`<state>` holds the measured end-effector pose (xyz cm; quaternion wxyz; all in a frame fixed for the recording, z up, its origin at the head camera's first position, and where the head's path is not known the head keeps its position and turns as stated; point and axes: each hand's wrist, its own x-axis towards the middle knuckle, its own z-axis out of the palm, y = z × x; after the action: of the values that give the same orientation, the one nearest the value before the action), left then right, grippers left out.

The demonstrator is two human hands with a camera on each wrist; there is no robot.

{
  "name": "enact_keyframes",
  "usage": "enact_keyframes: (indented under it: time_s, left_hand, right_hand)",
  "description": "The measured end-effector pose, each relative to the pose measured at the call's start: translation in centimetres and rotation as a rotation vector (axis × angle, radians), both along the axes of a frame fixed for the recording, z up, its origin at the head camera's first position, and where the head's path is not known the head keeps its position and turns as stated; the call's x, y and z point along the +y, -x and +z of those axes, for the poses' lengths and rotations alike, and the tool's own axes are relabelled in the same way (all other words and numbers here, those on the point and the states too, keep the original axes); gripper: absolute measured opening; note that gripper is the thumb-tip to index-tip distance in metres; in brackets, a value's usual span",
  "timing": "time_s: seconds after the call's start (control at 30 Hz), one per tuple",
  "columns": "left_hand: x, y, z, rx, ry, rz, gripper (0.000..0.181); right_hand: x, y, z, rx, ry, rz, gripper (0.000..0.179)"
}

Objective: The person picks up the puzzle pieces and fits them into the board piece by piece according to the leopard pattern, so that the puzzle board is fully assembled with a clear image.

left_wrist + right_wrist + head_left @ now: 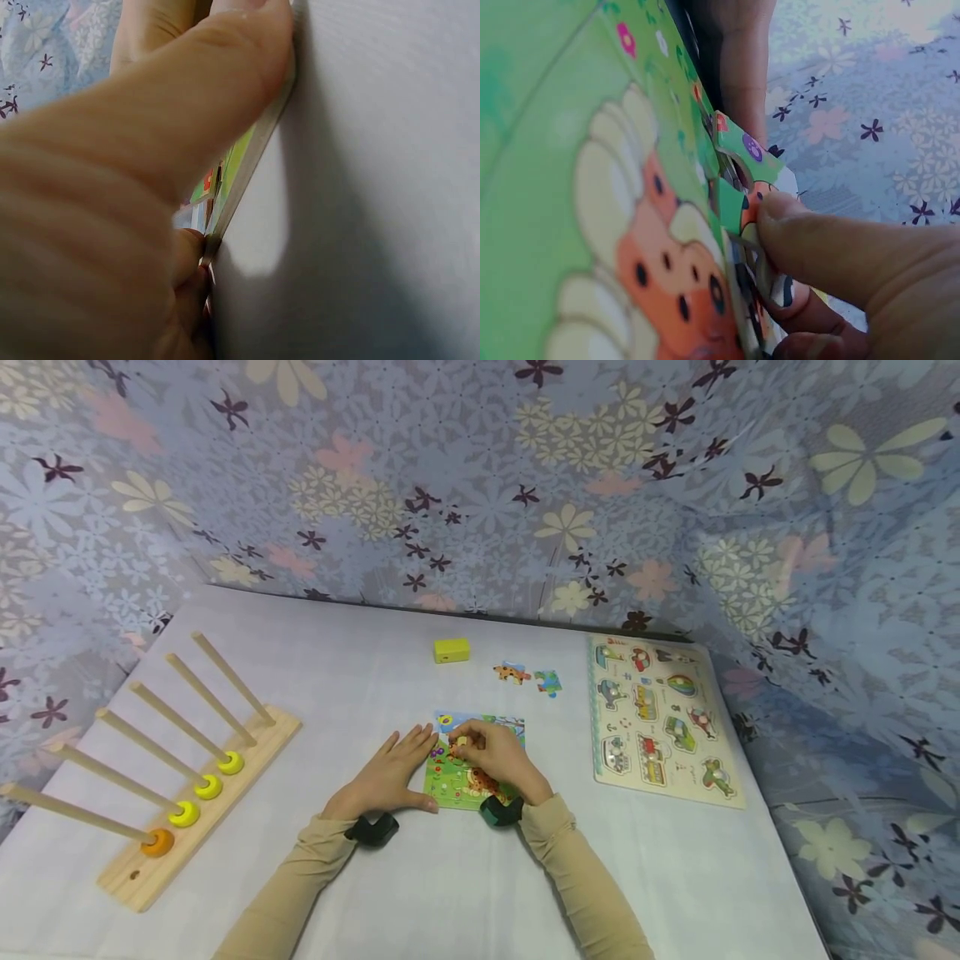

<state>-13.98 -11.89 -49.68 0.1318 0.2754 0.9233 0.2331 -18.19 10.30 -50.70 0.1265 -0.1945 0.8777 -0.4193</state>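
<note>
A small jigsaw puzzle board (442,795) with a green meadow and an orange spotted animal lies on the white table before the person. The left hand (384,777) rests at its left edge, fingers spread and straight, thumb at the lower left corner. Over the upper part of the board, the right hand (497,753) pinches a puzzle piece (739,146) between thumb and fingers. That piece is green, with a purple flower and an orange patch, and stands tilted up from the board in the right wrist view. The left wrist view shows the left thumb (247,60) along the board's edge.
Two loose puzzle pieces, one orange-spotted (512,673) and one blue-green (548,682), lie behind the board near a yellow block (452,652). A wooden peg stand (273,727) with rings is at left, a vehicle picture board (611,783) at right. Flowered cloth hangs behind.
</note>
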Motion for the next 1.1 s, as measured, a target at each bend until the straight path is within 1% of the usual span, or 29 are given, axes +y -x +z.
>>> enact_keyframes:
  time_s: [0.2,0.47,0.53,0.73,0.8,0.97,1.1]
  left_hand:
    - [0.0,0.0,0.0,-0.005,-0.001,-0.002,0.107]
    - [0.0,0.0,-0.3,0.006,0.003,-0.003,0.107]
    - [-0.1,0.1,-0.4,0.010,0.005,-0.002,0.108]
    - [-0.1,0.0,-0.4,0.014,0.000,0.003,0.108]
    - [-0.1,0.0,-0.4,0.016,0.002,0.004,0.108]
    - [-0.1,-0.1,-0.4,0.025,0.001,0.000,0.107]
    - [-0.1,0.0,-0.3,0.025,-0.001,-0.006,0.107]
  right_hand:
    - [0.2,0.1,-0.1,-0.028,0.025,-0.013,0.018]
    - [0.5,0.2,0.0,-0.082,0.081,-0.004,0.017]
    - [0.5,0.2,0.2,-0.066,0.059,0.008,0.017]
    - [0.0,-0.1,0.4,0.005,-0.064,0.018,0.016]
    - [-0.2,-0.2,0.4,0.023,-0.083,0.013,0.016]
    - [-0.4,-0.3,0.3,0.104,-0.129,0.015,0.020]
    - [-0.6,-0.3,0.4,0.138,-0.154,-0.008,0.028]
